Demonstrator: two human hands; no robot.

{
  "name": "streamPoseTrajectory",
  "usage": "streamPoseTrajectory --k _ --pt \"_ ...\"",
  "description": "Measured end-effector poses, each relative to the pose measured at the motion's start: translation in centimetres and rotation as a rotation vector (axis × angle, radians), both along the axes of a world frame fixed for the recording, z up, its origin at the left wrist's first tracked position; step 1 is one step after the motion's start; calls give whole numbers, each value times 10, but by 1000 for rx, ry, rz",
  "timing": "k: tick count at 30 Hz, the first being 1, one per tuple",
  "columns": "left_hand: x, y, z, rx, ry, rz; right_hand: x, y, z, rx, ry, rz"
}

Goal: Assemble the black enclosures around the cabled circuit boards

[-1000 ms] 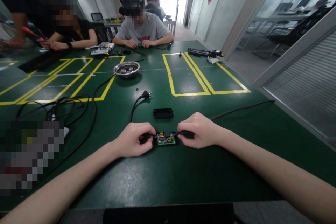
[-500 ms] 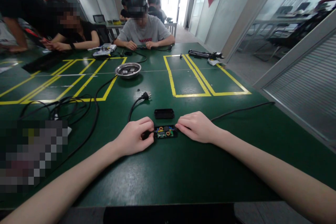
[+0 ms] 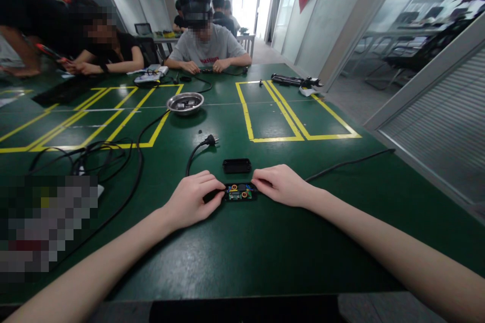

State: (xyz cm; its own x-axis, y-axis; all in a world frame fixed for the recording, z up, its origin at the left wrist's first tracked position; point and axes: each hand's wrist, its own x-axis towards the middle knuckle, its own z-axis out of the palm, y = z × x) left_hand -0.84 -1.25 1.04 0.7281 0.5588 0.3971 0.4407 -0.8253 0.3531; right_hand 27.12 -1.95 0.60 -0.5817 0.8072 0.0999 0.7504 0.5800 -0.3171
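Observation:
A small open black plastic case (image 3: pixel 242 199) lies on the green table in front of me, with a circuit board (image 3: pixel 235 194), ring-shaped copper coils and coloured wires inside. My left hand (image 3: pixel 191 196) has its thumb and fingertips closed on the case's left end. At the right end, the fingertips of my right hand (image 3: pixel 283 185) pinch the case near its upper corner. Just beyond lies a separate black cover (image 3: pixel 237 165), hollow side up. A black power plug (image 3: pixel 209 140) rests further left, its cord running behind my left hand. Another black cable (image 3: pixel 341 164) extends from behind my right hand.
A metal bowl (image 3: pixel 202 103) holding small metal parts stands beyond the plug. Coiled black cables (image 3: pixel 109 149) lie at left, beside a blurred-out area. Yellow tape (image 3: pixel 276 139) marks the green table (image 3: pixel 242 257). A black tool-like object (image 3: pixel 291 81) lies far right. Several people sit or stand opposite.
My left fingers have straightened slightly at the case's left end, and my right fingertips have shifted a little toward its upper corner. The case stays nearly in place.

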Motion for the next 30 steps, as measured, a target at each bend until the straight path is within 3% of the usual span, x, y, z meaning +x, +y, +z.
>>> streamPoseTrajectory --k 4,9,21,25,30 --pt "0 1 -3 -57 -45 2 -6 -1 0 8 -27 -113" --pt "1 -1 1 -59 57 -43 -15 -3 -1 4 -84 -228" --pt "3 0 -1 189 247 -77 -23 -2 4 -26 -78 -336" --pt "6 -3 -3 198 208 -50 -17 -1 -3 71 29 -284" --pt "7 1 -5 70 -63 83 -8 4 -12 277 340 -278"
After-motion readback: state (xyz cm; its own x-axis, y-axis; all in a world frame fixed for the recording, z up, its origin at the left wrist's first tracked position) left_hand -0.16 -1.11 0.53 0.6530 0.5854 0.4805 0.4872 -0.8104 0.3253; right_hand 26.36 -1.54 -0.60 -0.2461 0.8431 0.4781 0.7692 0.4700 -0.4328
